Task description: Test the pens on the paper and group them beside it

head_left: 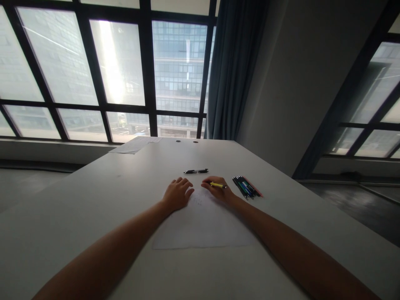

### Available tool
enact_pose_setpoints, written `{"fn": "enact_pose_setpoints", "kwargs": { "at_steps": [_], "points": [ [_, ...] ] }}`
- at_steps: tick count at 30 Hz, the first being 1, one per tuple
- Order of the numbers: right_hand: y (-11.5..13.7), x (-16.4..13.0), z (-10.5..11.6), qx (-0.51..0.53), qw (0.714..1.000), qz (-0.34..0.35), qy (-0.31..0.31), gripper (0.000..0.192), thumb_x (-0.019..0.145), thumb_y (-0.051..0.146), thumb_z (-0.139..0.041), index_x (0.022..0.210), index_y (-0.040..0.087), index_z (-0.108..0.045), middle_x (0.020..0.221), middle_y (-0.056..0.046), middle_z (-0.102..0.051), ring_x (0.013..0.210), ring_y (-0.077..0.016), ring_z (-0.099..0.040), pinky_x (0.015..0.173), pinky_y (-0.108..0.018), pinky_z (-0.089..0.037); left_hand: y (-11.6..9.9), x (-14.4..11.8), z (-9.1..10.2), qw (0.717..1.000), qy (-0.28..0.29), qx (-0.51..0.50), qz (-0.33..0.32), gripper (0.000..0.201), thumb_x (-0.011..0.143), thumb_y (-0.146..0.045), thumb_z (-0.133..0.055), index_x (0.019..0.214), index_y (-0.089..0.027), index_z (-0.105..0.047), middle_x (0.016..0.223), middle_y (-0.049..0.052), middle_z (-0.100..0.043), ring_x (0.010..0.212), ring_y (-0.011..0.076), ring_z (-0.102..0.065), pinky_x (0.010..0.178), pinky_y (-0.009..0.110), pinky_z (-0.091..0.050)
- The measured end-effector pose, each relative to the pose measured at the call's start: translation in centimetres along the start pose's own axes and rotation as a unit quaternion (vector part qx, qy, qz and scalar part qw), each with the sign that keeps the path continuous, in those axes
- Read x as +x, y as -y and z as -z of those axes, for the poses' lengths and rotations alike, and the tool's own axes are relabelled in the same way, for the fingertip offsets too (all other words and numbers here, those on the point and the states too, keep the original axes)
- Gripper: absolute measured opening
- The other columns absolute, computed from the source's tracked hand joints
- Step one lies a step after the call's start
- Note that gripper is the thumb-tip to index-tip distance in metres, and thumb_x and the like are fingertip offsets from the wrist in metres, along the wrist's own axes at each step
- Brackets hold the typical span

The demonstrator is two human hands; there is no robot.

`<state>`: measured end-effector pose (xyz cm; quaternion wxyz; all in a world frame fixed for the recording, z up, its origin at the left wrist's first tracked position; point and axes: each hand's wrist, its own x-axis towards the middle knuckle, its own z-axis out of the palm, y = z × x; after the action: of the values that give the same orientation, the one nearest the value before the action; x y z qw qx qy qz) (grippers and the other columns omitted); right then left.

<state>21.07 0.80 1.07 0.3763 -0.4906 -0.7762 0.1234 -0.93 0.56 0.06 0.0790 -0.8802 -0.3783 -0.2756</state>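
A sheet of white paper (204,229) lies on the white table between my forearms, with small dark marks near its upper part. My right hand (218,191) is closed around a yellow pen (218,185) with dark ends, at the paper's upper right. Resting by the upper left of the sheet, my left hand (178,194) has its fingers spread and holds nothing. Just beyond both hands lies a black pen (196,171) with a pale middle. The yellow pen's tip is hidden by my right fingers.
Right of my right hand, several pens (246,187) lie side by side, black, blue, green and red. More paper sheets (134,145) lie at the table's far left. Two dark round discs (178,141) sit near the far edge. Windows and a blue curtain (231,71) stand beyond.
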Motion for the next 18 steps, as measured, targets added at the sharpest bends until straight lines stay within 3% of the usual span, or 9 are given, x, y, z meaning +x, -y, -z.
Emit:
{"fn": "enact_pose_setpoints", "kwargs": {
  "at_steps": [2, 5, 11, 18],
  "points": [
    [0.07, -0.13, -0.33, -0.071, 0.996, 0.033, -0.041, 0.03, 0.082, 0.029, -0.064, 0.109, 0.016, -0.067, 0.11, -0.012, -0.069, 0.101, -0.0234, -0.064, 0.09, -0.036, -0.049, -0.18, -0.03, 0.33, 0.999, -0.011, 0.003, -0.042, 0.036, 0.096, -0.041, -0.043, 0.122, -0.02, -0.058, 0.108, 0.01, -0.064, 0.101, 0.0239, -0.055, 0.087, 0.038, -0.044],
    [0.41, -0.39, -0.65, -0.124, 0.99, 0.036, -0.057, 0.044, 0.084, 0.025, -0.062, 0.127, 0.016, -0.058, 0.124, -0.012, -0.063, 0.107, -0.024, -0.062, 0.093, -0.038, -0.048, -0.37, -0.01, 0.72, 0.994, -0.004, -0.004, -0.109, 0.048, 0.096, -0.047, -0.039, 0.135, -0.02, -0.048, 0.108, 0.011, -0.063, 0.098, 0.0233, -0.056, 0.086, 0.038, -0.043],
    [0.64, -0.44, -0.87, -0.134, 0.988, 0.036, -0.075, 0.046, 0.085, 0.026, -0.06, 0.13, 0.018, -0.057, 0.122, -0.01, -0.065, 0.094, -0.0215, -0.065, 0.088, -0.035, -0.05, -0.07, 0.3, 0.57, 0.973, 0.017, -0.037, -0.225, 0.045, 0.098, -0.047, -0.034, 0.129, -0.02, -0.052, 0.102, 0.01, -0.065, 0.092, 0.021, -0.057, 0.082, 0.036, -0.044],
    [0.85, -0.43, -1.05, -0.043, 0.998, 0.03, -0.045, 0.053, 0.08, 0.017, -0.056, 0.133, 0.019, -0.055, 0.12, -0.01, -0.065, 0.062, -0.0128, -0.061, 0.071, -0.03, -0.053, -0.31, 0.28, 0.34, 0.969, 0.005, -0.052, -0.243, 0.04, 0.098, -0.045, -0.039, 0.119, -0.016, -0.057, 0.104, 0.011, -0.067, 0.095, 0.0206, -0.058, 0.086, 0.035, -0.046]
  ]
}}
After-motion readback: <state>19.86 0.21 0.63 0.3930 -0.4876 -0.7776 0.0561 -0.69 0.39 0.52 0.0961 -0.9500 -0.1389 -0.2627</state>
